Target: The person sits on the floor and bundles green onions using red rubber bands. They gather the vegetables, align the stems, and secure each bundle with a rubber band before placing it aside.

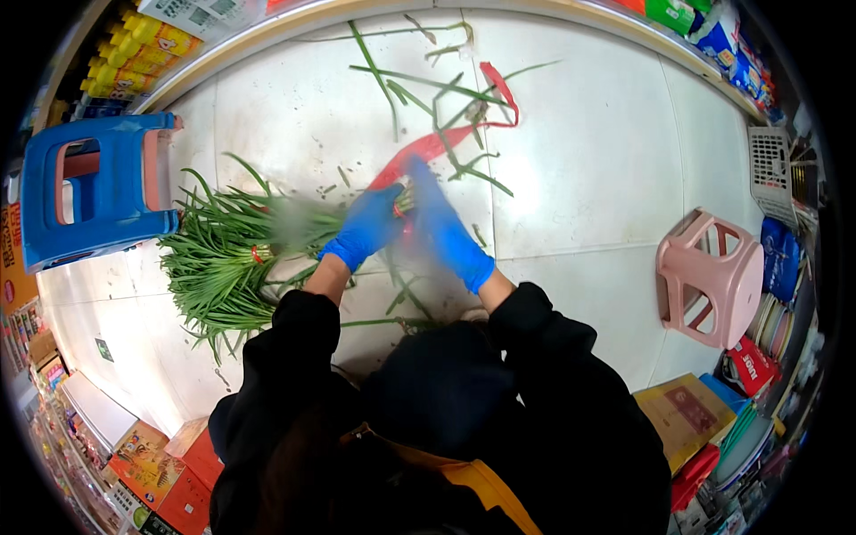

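In a blue glove, my left hand [370, 224] is closed around the stem end of a bunch of green leafy stalks [321, 224], perhaps garlic chives; their leaves point left. My right hand [443, 227], gloved too and blurred, is beside the stem ends at the right; whether it grips anything is unclear. Red tape [399, 208] shows around the stems between the hands. More green stalks [214, 267] lie in a pile at the left, one bundle bound with a red tie [257, 254]. A red plastic strip [435, 144] stretches over the floor beyond my hands.
Loose green leaves [428, 87] and bits of dirt are scattered on the pale tiled floor [588, 154]. A blue plastic stool [120, 217] stands at the left, a pink one [722, 281] at the right. Stocked shelves and cardboard boxes [689, 418] line the surroundings.
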A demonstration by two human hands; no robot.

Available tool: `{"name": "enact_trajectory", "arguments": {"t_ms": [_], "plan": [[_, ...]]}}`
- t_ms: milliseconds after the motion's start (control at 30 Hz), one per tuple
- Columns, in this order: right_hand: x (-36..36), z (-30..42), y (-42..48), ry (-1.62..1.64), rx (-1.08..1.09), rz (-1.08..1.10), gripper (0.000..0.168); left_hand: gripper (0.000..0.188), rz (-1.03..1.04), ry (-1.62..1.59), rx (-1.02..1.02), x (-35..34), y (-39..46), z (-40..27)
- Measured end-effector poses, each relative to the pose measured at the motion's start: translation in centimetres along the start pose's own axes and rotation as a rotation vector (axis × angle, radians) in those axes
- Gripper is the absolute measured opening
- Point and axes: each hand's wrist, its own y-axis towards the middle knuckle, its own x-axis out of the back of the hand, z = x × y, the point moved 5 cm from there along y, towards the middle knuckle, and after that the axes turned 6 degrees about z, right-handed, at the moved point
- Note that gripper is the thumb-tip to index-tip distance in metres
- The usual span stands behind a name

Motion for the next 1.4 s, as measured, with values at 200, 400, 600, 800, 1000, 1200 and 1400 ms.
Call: {"name": "enact_trajectory", "arguments": {"t_ms": [200,400,600,800,1000,1200,1400], "plan": [[2.4,3.7,-0.3,-0.387,0.079,-0.298,0.052,0.038,-0.04,-0.132,0.107,1.7,-0.2,-0.1],[-0.8,0.1,2.3,-0.371,0.045,0.111,0.057,0.031,-0.061,-0.059,0.079,0.7,-0.3,-0.3],[0.4,-2.9,1.0,-0.021,-0.031,-0.086,0.062,0.027,-0.057,-0.324,0.074,1.9,-0.5,-0.6],[-2.0,2.3,0.9,-0.504,0.145,0.166,0.057,0.038,-0.098,-0.36,0.069,1.6,-1.0,-1.7],[-1.8,3.8,-1.8,0.054,-0.116,-0.272,0.035,0.047,-0.063,-0.547,0.032,3.5,-1.1,-2.4],[-1.6,1.3,-0.7,0.002,-0.363,-0.141,0.04,0.04,-0.023,-0.517,0.06,3.4,-0.9,-3.7],[-0.1,3.7,0.6,-0.626,0.076,-0.277,0.019,0.044,0.103,-0.588,0.003,3.3,-0.7,-3.4]]}}
